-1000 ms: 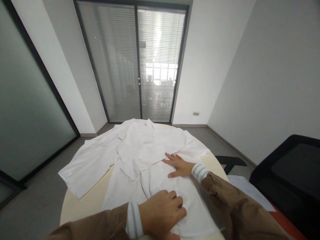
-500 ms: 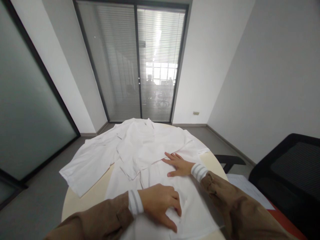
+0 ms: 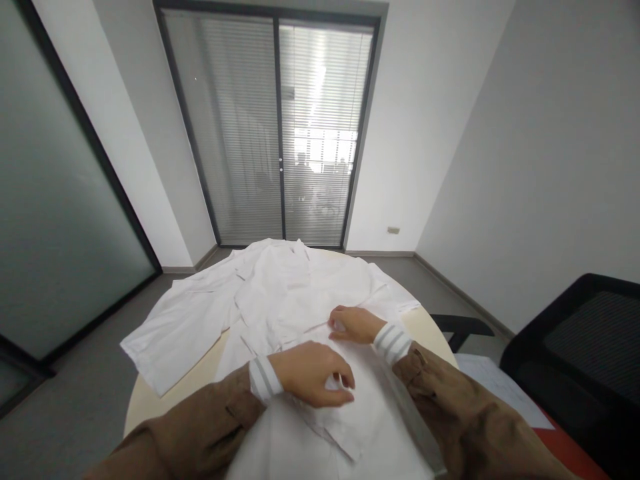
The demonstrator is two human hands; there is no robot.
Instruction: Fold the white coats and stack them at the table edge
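Note:
A white coat [image 3: 280, 293] lies spread over a round cream table [image 3: 175, 393], one sleeve reaching out to the left. My left hand [image 3: 313, 379] is closed in a pinch on a fold of the coat's lower part, lifting it toward the middle. My right hand [image 3: 350, 323] is curled with its fingers closed on the cloth a little farther up and to the right. Both arms wear brown sleeves with striped cuffs.
A black office chair [image 3: 580, 347] stands at the right, with a sheet of paper [image 3: 495, 387] on a red surface beside the table. Glass doors with blinds [image 3: 275, 127] face me. Grey floor lies to the left of the table.
My left hand moved up and away from me, drawing the coat's lower part with it. My right hand went from lying flat to curled and gripping the cloth.

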